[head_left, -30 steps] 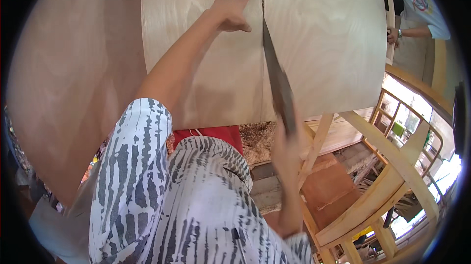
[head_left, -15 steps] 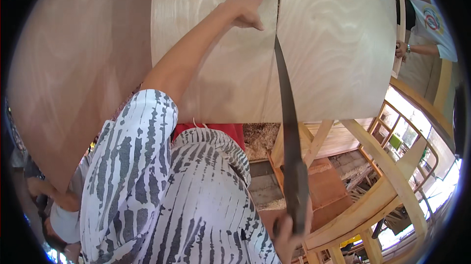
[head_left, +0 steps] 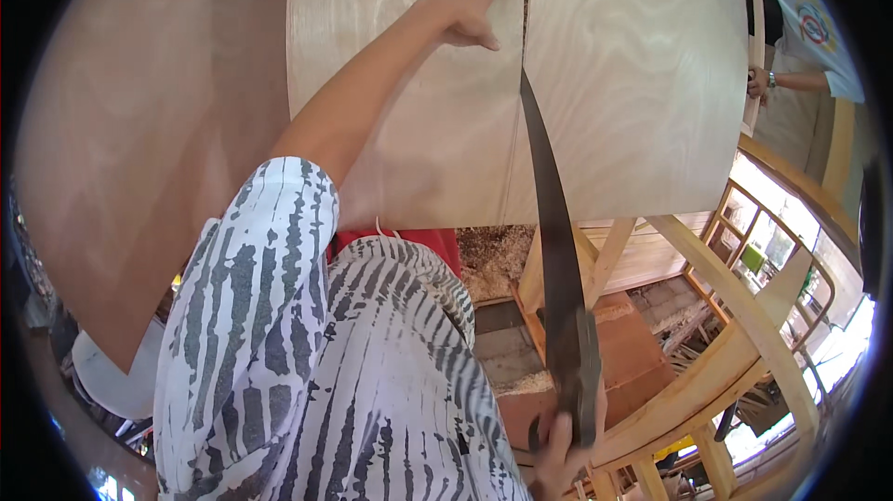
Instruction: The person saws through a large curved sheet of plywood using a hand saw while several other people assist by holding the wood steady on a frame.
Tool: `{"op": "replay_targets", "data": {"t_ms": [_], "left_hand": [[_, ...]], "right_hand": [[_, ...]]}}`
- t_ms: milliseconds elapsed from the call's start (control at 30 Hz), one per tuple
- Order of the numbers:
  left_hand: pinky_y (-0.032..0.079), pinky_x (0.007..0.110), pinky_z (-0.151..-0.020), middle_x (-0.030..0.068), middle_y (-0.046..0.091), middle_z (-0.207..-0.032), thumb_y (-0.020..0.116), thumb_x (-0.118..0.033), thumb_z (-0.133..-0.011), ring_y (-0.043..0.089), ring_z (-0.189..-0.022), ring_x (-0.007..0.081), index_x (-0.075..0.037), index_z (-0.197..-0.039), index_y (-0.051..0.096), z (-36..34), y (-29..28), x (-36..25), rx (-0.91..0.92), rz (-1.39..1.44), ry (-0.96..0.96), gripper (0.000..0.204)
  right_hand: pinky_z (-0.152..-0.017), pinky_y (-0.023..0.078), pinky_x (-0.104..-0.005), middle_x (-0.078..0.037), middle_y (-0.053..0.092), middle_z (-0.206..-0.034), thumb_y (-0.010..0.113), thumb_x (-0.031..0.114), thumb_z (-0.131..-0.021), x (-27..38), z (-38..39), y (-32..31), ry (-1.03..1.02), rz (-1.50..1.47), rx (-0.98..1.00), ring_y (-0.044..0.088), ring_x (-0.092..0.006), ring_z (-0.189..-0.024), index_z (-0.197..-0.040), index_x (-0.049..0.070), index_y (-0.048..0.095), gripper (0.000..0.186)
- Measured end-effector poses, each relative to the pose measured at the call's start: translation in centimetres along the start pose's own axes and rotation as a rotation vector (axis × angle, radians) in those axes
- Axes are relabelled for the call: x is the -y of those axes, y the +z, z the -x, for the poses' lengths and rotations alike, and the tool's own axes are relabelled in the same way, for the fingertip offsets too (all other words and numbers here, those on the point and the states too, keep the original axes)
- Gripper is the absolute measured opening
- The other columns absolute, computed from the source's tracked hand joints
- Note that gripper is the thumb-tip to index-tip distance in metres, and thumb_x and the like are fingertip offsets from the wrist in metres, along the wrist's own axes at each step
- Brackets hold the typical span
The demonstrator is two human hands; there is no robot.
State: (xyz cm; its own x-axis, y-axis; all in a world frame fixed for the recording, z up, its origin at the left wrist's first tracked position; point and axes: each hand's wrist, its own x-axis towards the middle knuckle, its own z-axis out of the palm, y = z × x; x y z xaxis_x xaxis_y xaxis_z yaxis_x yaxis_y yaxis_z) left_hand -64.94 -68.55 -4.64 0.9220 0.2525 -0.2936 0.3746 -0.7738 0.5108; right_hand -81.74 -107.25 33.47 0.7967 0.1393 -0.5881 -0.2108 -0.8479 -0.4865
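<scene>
My left hand [head_left: 470, 3] lies flat with fingers spread on a pale plywood sheet [head_left: 642, 101], just left of a narrow cut running down from the far edge. In my right hand [head_left: 558, 459], low in the view, is the dark handle of a handsaw [head_left: 555, 240]. The saw's long dark blade reaches up over the near edge of the sheet, and its far part meets the plywood at the near end of the open cut. A thin line continues from there toward the near edge. My right fingers wrap the handle and are partly blurred.
A large brownish panel [head_left: 158, 129] stands along the left. Wooden frame parts [head_left: 716, 268] and curved timber [head_left: 688, 417] fill the lower right. Sawdust [head_left: 507, 264] covers the floor below the sheet. Another person's hand [head_left: 760, 82] touches a wooden strip at the right.
The saw handle and my right hand have shifted slightly to the right, with the blade still at the cut. A person at the lower left has mostly gone from view. My left hand stays put.
</scene>
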Motion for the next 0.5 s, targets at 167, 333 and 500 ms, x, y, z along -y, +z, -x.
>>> {"op": "replay_targets", "data": {"t_ms": [167,333,500], "left_hand": [[0.004,0.068,-0.126,0.0179,0.000,-0.177,0.092,-0.053,-0.063,-0.002,-0.164,0.0347,-0.004,-0.168,-0.003,-0.1,0.0,-0.6,0.004,0.013,0.034,0.149],[0.000,0.069,-0.126,0.0055,0.000,-0.179,0.086,-0.053,-0.072,-0.003,-0.164,0.0269,-0.015,-0.170,0.000,-1.1,1.5,0.3,-0.049,-0.029,0.026,0.135],[-0.001,0.069,-0.126,0.0043,-0.001,-0.179,0.085,-0.054,-0.072,-0.003,-0.164,0.0266,-0.016,-0.170,-0.002,-0.2,1.9,1.7,-0.037,-0.038,-0.027,0.136]], "right_hand": [[-0.095,0.050,-0.0396,-0.021,0.062,-0.136,0.056,0.015,-0.105,-3.9,-12.8,7.7,-0.314,-0.020,-0.052,0.064,-0.0281,-0.110,-0.147,-0.010,0.050,0.048],[-0.104,0.047,-0.0449,-0.029,0.065,-0.132,0.055,0.034,-0.107,5.0,-32.2,15.9,-0.336,0.111,0.032,0.062,-0.0414,-0.124,-0.145,-0.005,0.052,0.054],[-0.103,0.047,-0.0372,-0.022,0.064,-0.136,0.055,0.016,-0.104,2.6,-10.6,7.0,-0.136,-0.024,-0.010,0.062,-0.0263,-0.122,-0.147,-0.009,0.051,0.050]]}}
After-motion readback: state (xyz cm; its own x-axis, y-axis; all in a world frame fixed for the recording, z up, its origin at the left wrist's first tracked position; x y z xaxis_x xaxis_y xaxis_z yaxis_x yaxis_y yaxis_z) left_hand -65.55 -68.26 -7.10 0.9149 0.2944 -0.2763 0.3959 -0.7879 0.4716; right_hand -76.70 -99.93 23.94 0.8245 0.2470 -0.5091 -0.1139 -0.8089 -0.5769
